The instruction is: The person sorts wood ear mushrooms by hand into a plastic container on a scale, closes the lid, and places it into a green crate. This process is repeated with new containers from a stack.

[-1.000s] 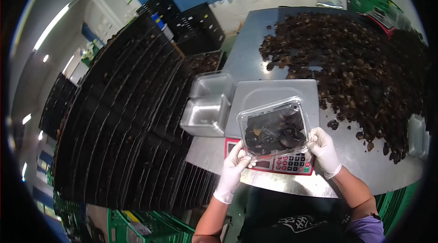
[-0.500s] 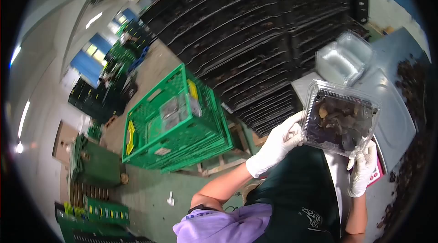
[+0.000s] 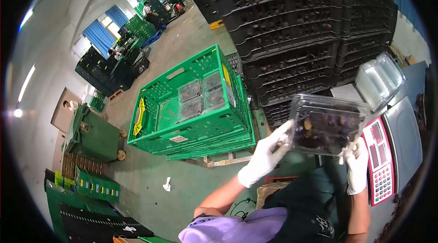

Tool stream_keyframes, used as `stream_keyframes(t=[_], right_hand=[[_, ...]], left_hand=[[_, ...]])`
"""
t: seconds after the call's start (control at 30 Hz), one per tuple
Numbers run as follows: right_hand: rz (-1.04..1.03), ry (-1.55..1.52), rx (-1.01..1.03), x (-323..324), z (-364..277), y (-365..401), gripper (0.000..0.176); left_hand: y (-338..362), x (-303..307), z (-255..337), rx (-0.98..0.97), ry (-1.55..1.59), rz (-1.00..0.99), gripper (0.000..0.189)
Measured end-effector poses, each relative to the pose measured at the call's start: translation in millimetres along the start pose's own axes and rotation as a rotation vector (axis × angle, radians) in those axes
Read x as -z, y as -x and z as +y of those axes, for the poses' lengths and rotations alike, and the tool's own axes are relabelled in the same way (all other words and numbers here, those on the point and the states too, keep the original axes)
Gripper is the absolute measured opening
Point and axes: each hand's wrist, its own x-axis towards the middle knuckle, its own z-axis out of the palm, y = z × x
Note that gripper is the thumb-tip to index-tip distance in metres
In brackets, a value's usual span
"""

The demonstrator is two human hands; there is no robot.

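A closed clear plastic box [image 3: 326, 126] with dark brown pieces inside is held up between my two gloved hands. My left hand [image 3: 269, 151] grips its left edge, while my right hand [image 3: 355, 163] pinches the lower right corner. Just right of my right hand lies a red and white scale [image 3: 379, 163] with a keypad. To the left stands a green crate [image 3: 191, 129] on a stack of similar crates, with several filled clear boxes [image 3: 200, 97] at its right end.
Tall stacked black crates [image 3: 292, 19] rise behind the box. Empty clear containers [image 3: 379, 81] stand at the right, beyond the scale. A green wheeled bin [image 3: 98, 135] is at the left, with a person [image 3: 70, 105] behind it. Other people are far back.
My view has turned left, bringing the green crate and its boxes into fuller sight and uncovering the scale. The held box is slightly lower in view, still between both hands.
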Motion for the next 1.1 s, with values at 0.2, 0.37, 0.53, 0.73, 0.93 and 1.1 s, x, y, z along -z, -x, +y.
stream_keyframes(t=[0.2,0.37,0.53,0.73,0.93,1.1], right_hand=[[0.142,0.134,0.099,-25.0,3.6,-5.4,0.012],[0.109,0.170,0.095,-46.5,10.2,-15.1,0.017],[0.047,0.183,0.093,-71.5,13.8,-27.0,0.020],[-0.505,0.591,0.394,-126.5,-2.8,-47.8,0.044],[-0.417,0.572,0.162,-96.4,18.4,-53.7,0.026],[-0.201,0.623,-0.017,-37.8,37.9,-42.3,0.009]], left_hand=[[-13.1,20.4,-30.9,0.012,0.187,0.030,0.062],[-14.3,44.3,-37.6,0.056,0.318,0.046,0.063],[-9.9,61.7,-50.6,-0.114,0.061,0.188,0.054],[-1.6,160.3,-12.1,-0.431,-0.780,0.200,0.026],[55.0,337.2,-47.6,0.082,-0.116,0.938,0.021],[97.0,541.4,-129.7,0.065,-0.489,1.252,0.019]])
